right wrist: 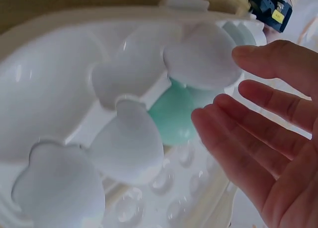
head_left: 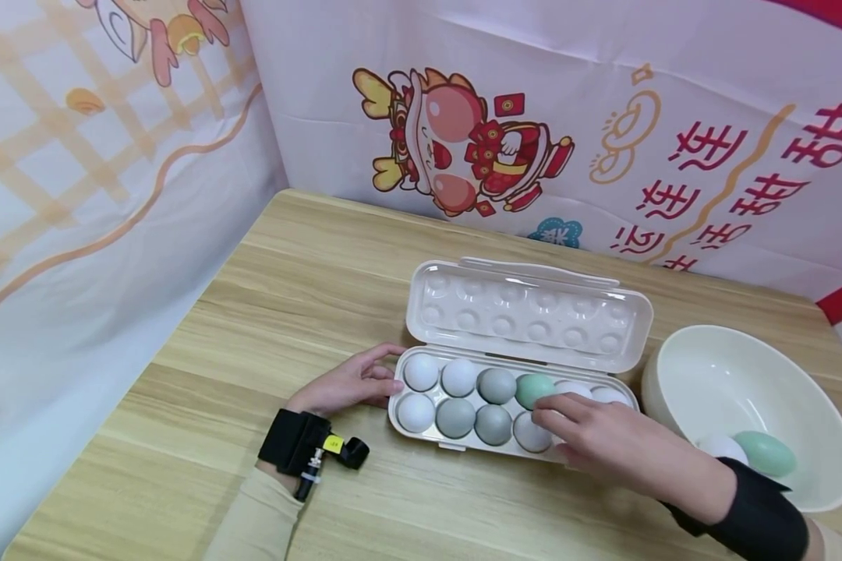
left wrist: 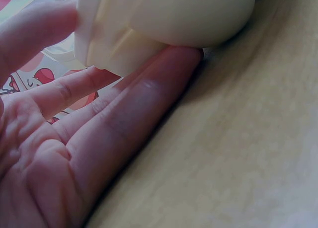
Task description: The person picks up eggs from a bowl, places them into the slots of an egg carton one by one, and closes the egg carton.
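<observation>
A white plastic egg box [head_left: 421, 439] lies with its lid [head_left: 526, 308] hinged back. My left hand [head_left: 354, 382] grips its left end, thumb at the rim and fingers against the underside [left wrist: 194, 19]. Over the right part reaches my right hand [head_left: 603, 436], its fingers loosely extended. In the right wrist view the thumb tip is right at a pale egg [right wrist: 201, 59] seated in the front row. White eggs [head_left: 421, 372], grey eggs [head_left: 493, 425] and a green egg [head_left: 533, 389] fill other cups. Two front-row cups [right wrist: 131, 64] at the right end hold nothing.
A large cream bowl [head_left: 730, 366] stands right of the egg box, with a green egg [head_left: 765, 453] and a white egg [head_left: 723, 447] in it. The wooden table [head_left: 252, 312] meets a printed cloth [head_left: 309, 140] at the back.
</observation>
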Available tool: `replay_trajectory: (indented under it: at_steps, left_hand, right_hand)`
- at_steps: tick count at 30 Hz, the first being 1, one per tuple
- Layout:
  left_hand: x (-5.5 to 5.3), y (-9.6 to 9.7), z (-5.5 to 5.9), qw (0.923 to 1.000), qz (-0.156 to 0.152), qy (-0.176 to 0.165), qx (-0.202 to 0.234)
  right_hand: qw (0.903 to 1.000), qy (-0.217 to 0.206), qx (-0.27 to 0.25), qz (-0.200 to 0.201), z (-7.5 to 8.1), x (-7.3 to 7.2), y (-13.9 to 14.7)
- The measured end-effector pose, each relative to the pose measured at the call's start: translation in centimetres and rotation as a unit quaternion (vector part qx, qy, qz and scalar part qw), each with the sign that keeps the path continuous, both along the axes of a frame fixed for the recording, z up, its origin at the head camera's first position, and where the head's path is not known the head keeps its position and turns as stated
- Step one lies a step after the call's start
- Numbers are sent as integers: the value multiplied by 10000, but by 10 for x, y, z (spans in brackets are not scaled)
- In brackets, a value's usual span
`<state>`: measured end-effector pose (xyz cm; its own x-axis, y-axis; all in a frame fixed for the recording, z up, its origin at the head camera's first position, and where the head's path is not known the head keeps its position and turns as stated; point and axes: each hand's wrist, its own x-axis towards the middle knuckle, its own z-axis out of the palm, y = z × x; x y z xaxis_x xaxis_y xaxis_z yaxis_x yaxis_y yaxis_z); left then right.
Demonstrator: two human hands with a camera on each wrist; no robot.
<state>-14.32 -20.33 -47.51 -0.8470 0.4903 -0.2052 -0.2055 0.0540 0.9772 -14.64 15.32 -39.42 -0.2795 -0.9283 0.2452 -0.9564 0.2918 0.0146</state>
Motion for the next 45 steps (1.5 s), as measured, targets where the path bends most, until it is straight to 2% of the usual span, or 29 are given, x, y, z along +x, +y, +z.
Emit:
replay_trajectory:
  at_steps: [14, 24, 31, 38, 45]
  left_hand:
    - [0, 1, 1, 10000, -10, 39, -39]
    - [0, 2, 1, 10000, -34, 71, -25]
    - [0, 1, 1, 10000, -31, 46, -61]
    - [0, 0, 0, 10000, -11, -1, -79]
    - [0, 0, 0, 10000, 21, 16, -72]
  right_hand:
    - [9995, 200, -26, -246, 15, -4, 30]
    - [9970, 306, -2, -716, 27, -8, 55]
    - [9953, 356, 155, -884, 26, -12, 68]
    - [9923, 833, -156, -908, 25, -16, 79]
    - [9897, 756, 32, -1214, 25, -20, 94]
